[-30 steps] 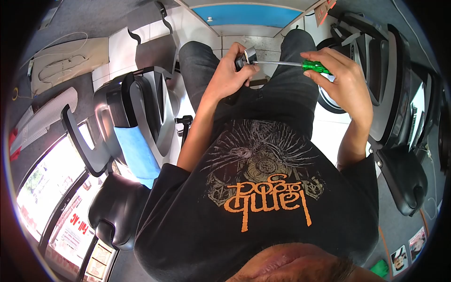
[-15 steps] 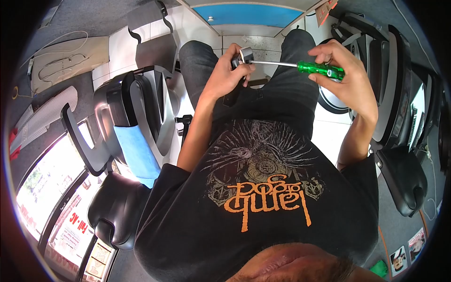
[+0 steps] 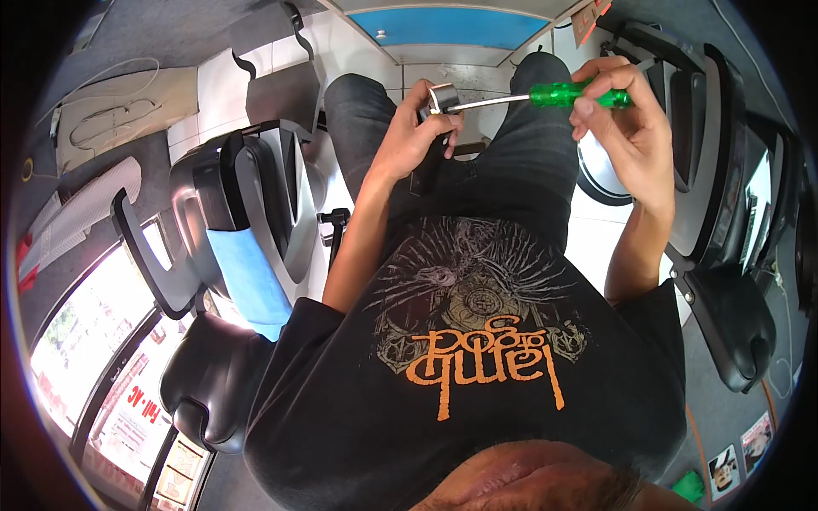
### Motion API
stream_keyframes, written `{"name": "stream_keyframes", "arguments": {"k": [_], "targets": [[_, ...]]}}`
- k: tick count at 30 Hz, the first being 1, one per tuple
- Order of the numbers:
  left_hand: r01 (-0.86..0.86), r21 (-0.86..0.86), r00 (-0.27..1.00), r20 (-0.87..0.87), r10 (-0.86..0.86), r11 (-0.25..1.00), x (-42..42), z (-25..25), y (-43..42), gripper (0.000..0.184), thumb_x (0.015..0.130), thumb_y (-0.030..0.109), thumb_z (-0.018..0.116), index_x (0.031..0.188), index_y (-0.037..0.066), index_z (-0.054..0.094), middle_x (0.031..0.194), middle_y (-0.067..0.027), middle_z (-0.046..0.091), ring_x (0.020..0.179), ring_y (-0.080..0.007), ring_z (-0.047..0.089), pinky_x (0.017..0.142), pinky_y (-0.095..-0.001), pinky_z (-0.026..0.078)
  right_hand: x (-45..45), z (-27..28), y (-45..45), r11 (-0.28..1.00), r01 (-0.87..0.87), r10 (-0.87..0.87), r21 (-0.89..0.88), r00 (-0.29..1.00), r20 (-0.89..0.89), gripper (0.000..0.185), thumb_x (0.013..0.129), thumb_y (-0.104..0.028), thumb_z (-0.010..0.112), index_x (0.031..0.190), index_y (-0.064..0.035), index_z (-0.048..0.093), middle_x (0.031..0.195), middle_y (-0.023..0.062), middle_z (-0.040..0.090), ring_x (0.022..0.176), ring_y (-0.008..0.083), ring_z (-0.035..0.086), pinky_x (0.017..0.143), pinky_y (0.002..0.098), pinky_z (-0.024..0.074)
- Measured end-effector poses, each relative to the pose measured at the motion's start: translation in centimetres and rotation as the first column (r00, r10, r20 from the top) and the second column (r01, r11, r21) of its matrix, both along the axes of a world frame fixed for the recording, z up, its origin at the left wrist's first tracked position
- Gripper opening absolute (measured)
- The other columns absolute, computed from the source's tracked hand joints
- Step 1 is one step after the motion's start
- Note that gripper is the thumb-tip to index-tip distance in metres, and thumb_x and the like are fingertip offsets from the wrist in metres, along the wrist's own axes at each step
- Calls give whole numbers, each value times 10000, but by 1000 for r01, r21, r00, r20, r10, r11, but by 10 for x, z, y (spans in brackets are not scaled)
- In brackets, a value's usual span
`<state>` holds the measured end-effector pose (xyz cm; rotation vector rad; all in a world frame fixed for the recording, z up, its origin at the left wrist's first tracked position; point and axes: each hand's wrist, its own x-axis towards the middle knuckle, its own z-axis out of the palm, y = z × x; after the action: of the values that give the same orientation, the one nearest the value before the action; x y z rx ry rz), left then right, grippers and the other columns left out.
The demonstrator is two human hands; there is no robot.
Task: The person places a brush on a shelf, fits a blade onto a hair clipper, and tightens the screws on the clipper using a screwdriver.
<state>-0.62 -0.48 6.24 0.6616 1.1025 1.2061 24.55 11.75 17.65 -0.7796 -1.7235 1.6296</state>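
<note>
My left hand point(image 3: 409, 140) is closed around a dark device with a shiny metal end, which looks like a hair clipper point(image 3: 443, 96). Its body is mostly hidden by the fingers. A screwdriver point(image 3: 567, 94) with a clear green handle lies nearly level, held by the handle in the fingers of my right hand point(image 3: 635, 128). The steel shaft points left, and its tip meets the clipper's metal end; whether it sits in a screw is too small to tell. Both hands are above my lap, between my knees.
Black salon chairs stand on the left point(image 3: 213, 375) and right point(image 3: 724, 332). A blue towel point(image 3: 250, 281) hangs over the left chair's armrest. Ahead of my knees is a cabinet with a blue panel point(image 3: 460, 26). A cardboard sheet point(image 3: 128, 111) with a cable lies at far left.
My right hand has shifted its grip on the screwdriver, raising the handle slightly and moving it left. The clipper's end has turned a little, showing more shiny metal.
</note>
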Motion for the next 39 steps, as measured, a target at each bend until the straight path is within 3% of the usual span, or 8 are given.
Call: {"name": "stream_keyframes", "arguments": {"k": [4, 7, 13, 19, 20, 25, 35, 39], "targets": [[7, 8, 1000, 16, -7, 1000, 9, 6, 2, 310, 877, 102, 618, 1144, -4, 502, 916, -141, 633, 711, -192, 608, 555, -342, 518, -11, 7, -6, 948, 264, -292, 176, 943, 159, 251, 968, -89, 768, 1164, -13, 631, 833, 31, 711, 680, 59, 640, 595, 212, 512], [9, 10, 999, 45, -9, 1000, 17, 5, 2, 312, 882, 103, 618, 1150, -5, 501, 919, -140, 633, 712, -192, 609, 556, -341, 518, -8, 6, -3, 926, 259, -341, 276, 887, 312, 275, 972, -147, 779, 1157, -9, 628, 853, 40, 712, 672, 47, 631, 573, 205, 477], [-11, -14, 998, 56, 11, 1000, 23, 1, 2, 299, 894, 108, 624, 1141, 0, 495, 930, -140, 636, 718, -191, 615, 555, -340, 521, -11, 4, -8, 906, 243, -282, 347, 957, 67, 196, 981, -174, 759, 1048, -22, 655, 699, 0, 658, 587, 23, 554, 512, 202, 387], [-15, 12, 999, 35, 14, 1000, 25, 1, 3, 275, 894, 96, 629, 1117, 8, 493, 938, -140, 640, 723, -192, 619, 555, -340, 525, 2, 4, -2, 882, 281, -398, 377, 874, 279, 159, 1013, -172, 697, 993, -16, 673, 709, 19, 668, 659, 34, 574, 583, 218, 439], [-14, 20, 1000, 25, 13, 1000, 25, 0, 4, 277, 893, 93, 631, 1118, 7, 494, 938, -140, 640, 723, -192, 619, 555, -340, 526, 2, 4, 1, 820, 209, -390, 532, 886, 253, 174, 1032, -170, 657, 1085, -6, 640, 759, 19, 657, 668, 52, 565, 627, 222, 459], [2, 9, 999, 34, -2, 1000, 21, 0, 4, 295, 890, 87, 637, 1133, 4, 493, 942, -140, 640, 723, -194, 622, 561, -341, 528, 2, -7, -5, 949, 172, -161, 266, 985, -62, 293, 1016, -112, 637, 1255, 8, 518, 921, 51, 651, 718, 77, 552, 696, 226, 472], [27, 13, 1000, 12, -27, 1000, 25, 1, 3, 313, 896, 92, 647, 1151, -10, 497, 949, -138, 637, 716, -192, 622, 575, -339, 532, 7, 2, 7, 860, 241, -411, 449, 849, 332, 231, 957, -197, 796, 1023, -18, 667, 711, -39, 613, 632, 7, 482, 547, 194, 339], [39, -1, 999, -7, -39, 999, 23, 1, 3, 316, 903, 91, 635, 1167, -15, 500, 952, -136, 640, 720, -189, 623, 576, -338, 532, -8, 4, 3, 874, 265, -337, 408, 934, 116, 189, 986, -175, 748, 1057, -29, 650, 820, -14, 633, 647, 8, 490, 536, 201, 330]]}}
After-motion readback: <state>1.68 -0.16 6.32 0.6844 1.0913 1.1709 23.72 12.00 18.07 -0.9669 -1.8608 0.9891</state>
